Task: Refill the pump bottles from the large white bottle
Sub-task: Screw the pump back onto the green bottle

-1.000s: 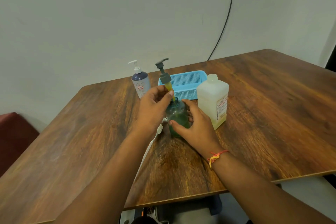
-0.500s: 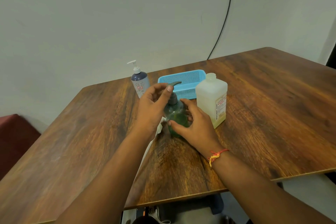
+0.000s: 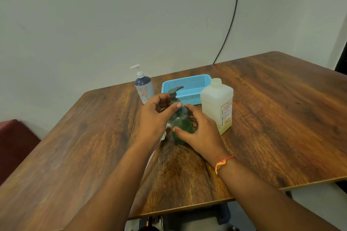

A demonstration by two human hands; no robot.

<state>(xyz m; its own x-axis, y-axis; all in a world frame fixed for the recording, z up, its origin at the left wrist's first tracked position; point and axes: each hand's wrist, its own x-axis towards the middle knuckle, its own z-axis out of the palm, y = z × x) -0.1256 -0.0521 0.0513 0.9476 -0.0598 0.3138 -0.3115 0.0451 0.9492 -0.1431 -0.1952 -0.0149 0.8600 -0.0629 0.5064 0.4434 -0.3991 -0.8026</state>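
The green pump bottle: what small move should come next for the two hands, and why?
Probably the left hand should twist the pump collar tight while the right hand steadies the green pump bottle. The pump sits down on the neck, left fingers pinch the collar, right fingers wrap the body. How tight it is cannot be seen.

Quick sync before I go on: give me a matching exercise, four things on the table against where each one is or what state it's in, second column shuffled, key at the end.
Things
1. green pump bottle
2. blue basket
3. large white bottle
4. dark pump bottle

Places or states
A. farthest left, untouched
B. standing just right of the right hand
C. gripped by the left hand at the pump and the right hand at the body
D. directly behind the held bottle

Pairs: 1-C, 2-D, 3-B, 4-A
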